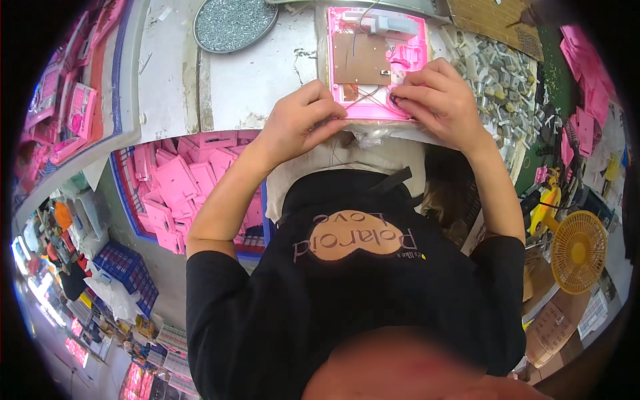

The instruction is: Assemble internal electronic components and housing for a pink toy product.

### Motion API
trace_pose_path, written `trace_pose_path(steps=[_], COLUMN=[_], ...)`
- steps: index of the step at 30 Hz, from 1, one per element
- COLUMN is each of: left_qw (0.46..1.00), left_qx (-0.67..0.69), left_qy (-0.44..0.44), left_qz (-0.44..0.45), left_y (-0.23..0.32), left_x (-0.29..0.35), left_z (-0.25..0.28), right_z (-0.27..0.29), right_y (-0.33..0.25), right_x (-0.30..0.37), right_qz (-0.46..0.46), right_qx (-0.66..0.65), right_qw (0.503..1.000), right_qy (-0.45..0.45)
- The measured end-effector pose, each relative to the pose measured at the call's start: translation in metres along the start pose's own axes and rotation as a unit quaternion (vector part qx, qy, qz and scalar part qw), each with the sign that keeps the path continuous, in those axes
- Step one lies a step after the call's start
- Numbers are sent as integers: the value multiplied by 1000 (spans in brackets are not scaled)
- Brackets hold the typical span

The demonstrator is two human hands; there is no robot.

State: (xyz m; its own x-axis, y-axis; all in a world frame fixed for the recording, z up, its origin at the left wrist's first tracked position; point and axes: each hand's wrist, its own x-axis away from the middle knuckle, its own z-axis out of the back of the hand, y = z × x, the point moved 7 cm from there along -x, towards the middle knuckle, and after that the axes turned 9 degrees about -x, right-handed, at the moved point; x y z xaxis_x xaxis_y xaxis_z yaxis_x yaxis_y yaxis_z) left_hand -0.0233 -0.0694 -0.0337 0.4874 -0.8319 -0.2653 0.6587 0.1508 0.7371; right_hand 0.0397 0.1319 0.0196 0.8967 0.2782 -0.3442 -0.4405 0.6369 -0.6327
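Observation:
A pink plastic housing [421, 50] lies on the bench before me, its inside facing up. A brown circuit board [359, 57] sits in its left part, with a grey box-shaped part [395, 27] at its far end and thin wires across it. At the near left corner, my left hand [303, 121] has thumb and fingers pinched together; whatever is between them is too small to make out. My right hand [441, 103] reaches into the near right corner, its bent fingers closed on a small dark round part [393, 100], mostly hidden by the fingertips.
A round metal tray [200, 23] full of small screws stands at the far left. Many small grey-white parts [497, 87] are heaped right of the housing. Below the bench, a blue crate [127, 193] holds pink panels [180, 180]. A yellow fan [579, 252] stands at right.

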Motion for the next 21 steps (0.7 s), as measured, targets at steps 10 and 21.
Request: trace_pose_path(steps=[10,21], left_qw=[1000,1000], left_qx=[-30,-30], left_qy=[2,-6], left_qz=[-5,6], left_y=[2,0], left_x=[0,-2], left_z=[0,1], right_z=[-6,-13], right_y=[-12,-10], right_x=[4,0], right_qz=[64,45], right_qx=[108,142], right_qw=[992,982], right_qy=[-22,-114])
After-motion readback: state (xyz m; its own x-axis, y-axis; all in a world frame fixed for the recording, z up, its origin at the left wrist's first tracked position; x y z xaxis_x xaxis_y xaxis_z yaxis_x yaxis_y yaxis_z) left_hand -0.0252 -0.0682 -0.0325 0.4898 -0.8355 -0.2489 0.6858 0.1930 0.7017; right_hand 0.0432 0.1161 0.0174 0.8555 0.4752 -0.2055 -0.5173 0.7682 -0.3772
